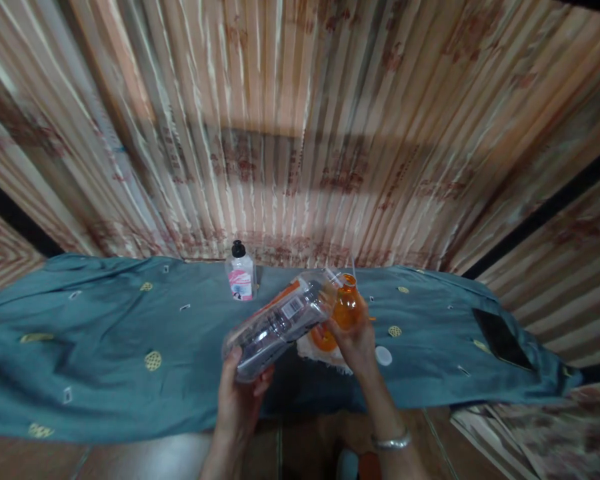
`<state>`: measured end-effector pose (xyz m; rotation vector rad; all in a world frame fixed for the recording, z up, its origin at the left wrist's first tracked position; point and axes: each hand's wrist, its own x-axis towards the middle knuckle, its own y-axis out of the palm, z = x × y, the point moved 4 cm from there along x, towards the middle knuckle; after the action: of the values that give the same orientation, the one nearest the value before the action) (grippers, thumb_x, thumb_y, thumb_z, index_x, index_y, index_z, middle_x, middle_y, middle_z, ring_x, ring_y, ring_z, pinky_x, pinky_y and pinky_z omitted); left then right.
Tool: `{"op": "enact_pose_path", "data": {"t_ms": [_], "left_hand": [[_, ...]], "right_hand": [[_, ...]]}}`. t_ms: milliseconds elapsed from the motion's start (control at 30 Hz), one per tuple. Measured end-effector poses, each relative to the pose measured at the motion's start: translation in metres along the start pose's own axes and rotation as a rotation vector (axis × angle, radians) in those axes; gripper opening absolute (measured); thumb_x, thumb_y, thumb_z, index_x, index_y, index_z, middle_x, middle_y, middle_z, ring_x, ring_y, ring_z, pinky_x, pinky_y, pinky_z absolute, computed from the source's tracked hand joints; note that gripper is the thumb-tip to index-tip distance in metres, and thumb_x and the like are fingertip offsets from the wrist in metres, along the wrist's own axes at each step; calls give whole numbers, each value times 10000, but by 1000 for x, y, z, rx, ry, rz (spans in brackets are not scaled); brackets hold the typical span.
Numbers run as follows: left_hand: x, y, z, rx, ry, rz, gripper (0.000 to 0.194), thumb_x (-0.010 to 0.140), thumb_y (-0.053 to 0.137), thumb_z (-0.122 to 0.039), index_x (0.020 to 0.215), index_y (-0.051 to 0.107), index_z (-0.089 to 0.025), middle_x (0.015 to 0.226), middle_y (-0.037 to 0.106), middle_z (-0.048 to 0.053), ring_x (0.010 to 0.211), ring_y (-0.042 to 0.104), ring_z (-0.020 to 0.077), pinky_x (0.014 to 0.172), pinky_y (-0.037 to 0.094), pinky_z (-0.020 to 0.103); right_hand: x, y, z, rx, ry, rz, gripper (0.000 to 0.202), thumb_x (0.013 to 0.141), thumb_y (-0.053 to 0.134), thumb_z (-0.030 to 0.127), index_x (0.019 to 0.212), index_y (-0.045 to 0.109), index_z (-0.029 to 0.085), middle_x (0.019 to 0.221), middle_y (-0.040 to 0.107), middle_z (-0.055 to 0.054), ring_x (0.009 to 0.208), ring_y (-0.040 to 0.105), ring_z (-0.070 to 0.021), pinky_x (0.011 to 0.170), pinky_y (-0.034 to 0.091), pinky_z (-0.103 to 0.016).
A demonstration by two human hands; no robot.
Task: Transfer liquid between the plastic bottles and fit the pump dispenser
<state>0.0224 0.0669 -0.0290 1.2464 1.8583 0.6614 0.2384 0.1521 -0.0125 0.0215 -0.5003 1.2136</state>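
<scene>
My left hand (243, 383) is closed around the lower end of a large clear plastic bottle (280, 323) with an orange label and a barcode. The bottle is tilted, its neck end raised toward the right. My right hand (355, 337) grips a small orange see-through bottle (347, 303) with an open top, close to the large bottle's neck. Below it, partly hidden by the hand and bottle, another orange piece (323, 337) rests on a white cloth (325, 357). A white round cap (383, 356) lies to the right of my right hand.
A clear bottle with a black cap and pink label (241, 280) stands at the back. Toward the right end of the green-clothed table (105, 333) lies a dark flat phone-like object (500, 338). A patterned curtain (300, 167) hangs directly behind the table.
</scene>
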Motion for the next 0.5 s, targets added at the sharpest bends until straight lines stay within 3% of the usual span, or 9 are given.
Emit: {"op": "enact_pose_path", "data": {"t_ms": [167, 367, 500], "left_hand": [[8, -3, 13, -19, -19, 21, 617, 663, 838, -452, 1159, 588, -184, 811, 701, 41, 436, 497, 79, 337, 255, 139], [13, -8, 23, -80, -110, 23, 565, 696, 786, -470, 1125, 579, -166, 774, 679, 48, 421, 444, 59, 335, 201, 127], [17, -12, 27, -135, -156, 28, 526, 745, 738, -447, 1157, 562, -172, 800, 679, 62, 438, 436, 59, 339, 197, 123]], "right_hand": [[0, -1, -3, 40, -13, 8, 895, 733, 820, 557, 1467, 470, 181, 1372, 661, -178, 1243, 656, -335, 1037, 543, -508], [1, -6, -8, -6, -18, -22, 1003, 741, 798, 603, 1527, 373, 148, 1499, 536, -227, 1343, 575, -352, 1119, 468, -535], [3, -21, 14, -161, -73, -90, 1017, 760, 750, 662, 1538, 356, 140, 1567, 445, -243, 1455, 442, -391, 1187, 367, -599]]}}
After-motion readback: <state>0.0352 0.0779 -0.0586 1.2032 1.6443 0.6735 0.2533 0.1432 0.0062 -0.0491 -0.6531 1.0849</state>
